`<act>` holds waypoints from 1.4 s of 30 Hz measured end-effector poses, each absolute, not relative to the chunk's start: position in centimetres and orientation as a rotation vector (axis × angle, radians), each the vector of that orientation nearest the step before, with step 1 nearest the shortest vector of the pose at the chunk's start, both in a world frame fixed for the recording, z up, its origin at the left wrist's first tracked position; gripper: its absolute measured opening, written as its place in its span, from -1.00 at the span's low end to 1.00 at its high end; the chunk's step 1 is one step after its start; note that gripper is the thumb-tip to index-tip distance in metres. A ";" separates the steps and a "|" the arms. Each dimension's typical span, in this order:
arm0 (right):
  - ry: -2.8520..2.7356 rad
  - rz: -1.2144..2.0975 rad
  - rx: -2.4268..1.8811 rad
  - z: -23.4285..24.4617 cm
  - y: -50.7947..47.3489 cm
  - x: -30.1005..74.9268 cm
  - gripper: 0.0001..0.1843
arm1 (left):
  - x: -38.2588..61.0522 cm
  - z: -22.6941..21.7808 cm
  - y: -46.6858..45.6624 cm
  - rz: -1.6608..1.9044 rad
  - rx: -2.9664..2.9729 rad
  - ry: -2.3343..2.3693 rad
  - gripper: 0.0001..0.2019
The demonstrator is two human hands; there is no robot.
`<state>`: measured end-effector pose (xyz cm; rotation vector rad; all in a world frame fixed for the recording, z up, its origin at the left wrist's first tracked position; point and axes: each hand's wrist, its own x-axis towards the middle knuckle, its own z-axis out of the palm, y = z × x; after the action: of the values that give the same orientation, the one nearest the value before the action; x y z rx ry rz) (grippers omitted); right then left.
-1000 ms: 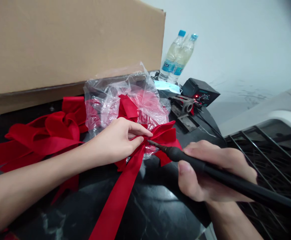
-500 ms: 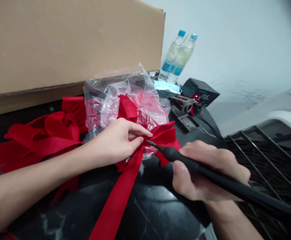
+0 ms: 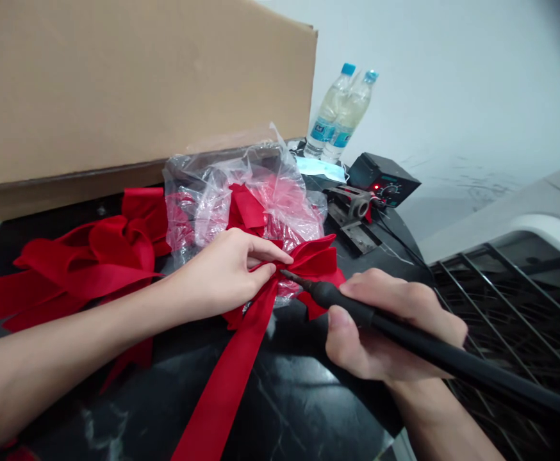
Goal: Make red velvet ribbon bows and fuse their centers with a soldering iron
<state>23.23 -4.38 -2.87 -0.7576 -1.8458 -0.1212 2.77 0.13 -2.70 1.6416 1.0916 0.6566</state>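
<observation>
My left hand (image 3: 225,272) pinches the gathered middle of a red ribbon bow (image 3: 316,262) on the black table; a long red ribbon tail (image 3: 225,390) runs from the pinch toward me. My right hand (image 3: 388,326) is closed round a black soldering iron (image 3: 405,336). Its metal tip touches the ribbon just right of my left fingertips. Behind the bow lies a clear plastic bag (image 3: 255,192) with more red ribbon inside.
A pile of finished red bows (image 3: 88,256) lies at the left. A large cardboard box (image 3: 131,89) stands behind. Two water bottles (image 3: 340,112), a black soldering station (image 3: 383,182) and a metal iron stand (image 3: 357,208) sit at the back. A black wire grille (image 3: 515,301) is at the right.
My right hand with the soldering iron has slid a little to the left, toward the pinched ribbon. My left hand has held still.
</observation>
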 end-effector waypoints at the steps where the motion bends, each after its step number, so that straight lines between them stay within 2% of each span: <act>1: -1.845 -0.110 -0.773 -2.9 -4.4 23.3 -0.81 | 2.8 -2.7 0.1 0.659 1.644 1.090 -0.74; 10: -1.808 -0.143 -0.889 -3.2 -4.7 23.7 -0.81 | 2.7 -2.7 0.6 0.622 1.576 1.095 -0.74; 16: -1.390 -0.300 -0.755 -1.7 -2.8 27.3 -0.93 | 1.8 -2.7 1.6 0.580 1.586 1.085 -0.74; 18: -1.248 -0.314 -0.766 -1.2 -1.8 29.5 -0.91 | 1.6 -2.8 1.9 0.573 1.560 1.077 -0.74; 25: -1.084 0.106 -0.945 -1.6 0.6 36.3 -0.80 | 1.5 -3.2 2.3 0.573 1.476 1.039 -0.74; 33: -1.063 0.205 -1.078 -4.6 2.7 38.8 -0.80 | 1.4 -3.0 2.3 0.567 1.437 1.050 -0.72; 42: -1.220 0.344 -1.163 -5.1 5.4 37.6 -0.74 | 1.4 -3.2 2.3 0.565 1.460 1.032 -0.72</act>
<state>37.62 5.41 -5.05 -1.1625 -1.2200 0.3436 1.38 2.32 -3.19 1.4598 1.0319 0.5649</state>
